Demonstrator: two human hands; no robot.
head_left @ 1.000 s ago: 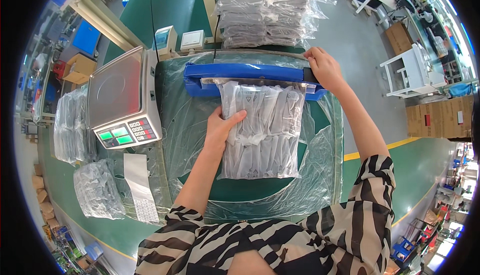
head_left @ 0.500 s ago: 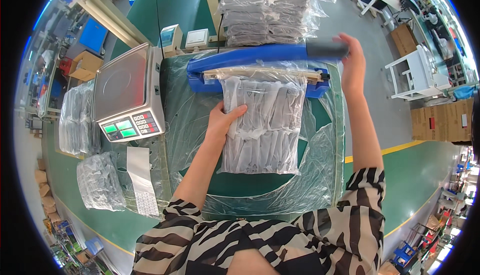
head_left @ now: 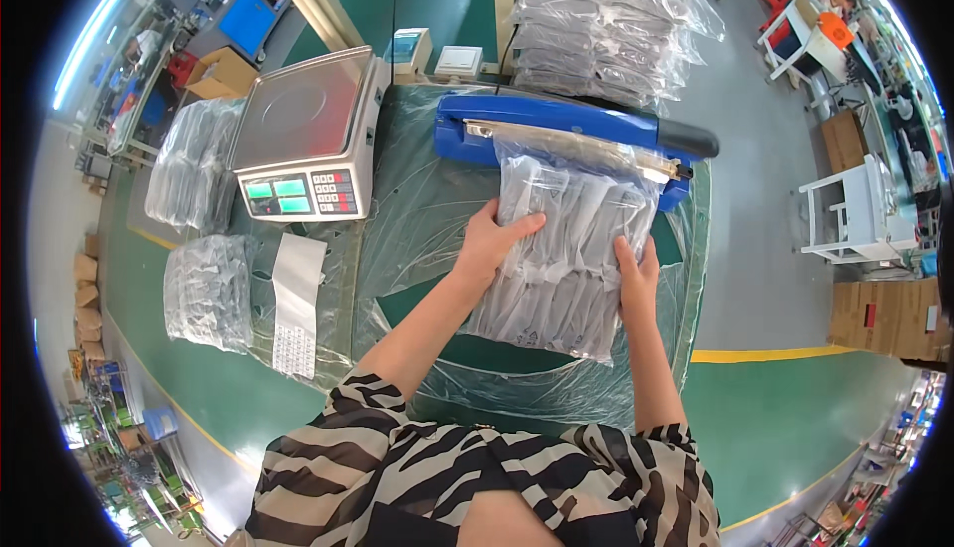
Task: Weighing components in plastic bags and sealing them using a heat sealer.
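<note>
A clear plastic bag (head_left: pixel 562 284) packed with rows of wrapped greyish pieces lies in front of me. My left hand (head_left: pixel 494 245) grips its left side, thumb on top. On the opposite side my right hand (head_left: pixel 637 274) holds the bag's edge, also with the thumb over it. The bag's far end reaches under the arm of a blue hand-lever bag sealer (head_left: pixel 556 114). That arm is low, and its black handle (head_left: pixel 688 138) points right. What my fingers do beneath the bag is hidden.
Left of the sealer stands a weighing scale (head_left: pixel 298 115) with lit green displays. A strip of white labels (head_left: pixel 296 299) and a filled bag (head_left: pixel 207 291) lie nearer me. More filled bags (head_left: pixel 194 164) sit at the left. Behind the sealer rises a tall stack of bags (head_left: pixel 606 25).
My right hand has left the sealer's handle and come down to the bag's right side. The bag now lies slightly tilted. The whole view has shifted.
</note>
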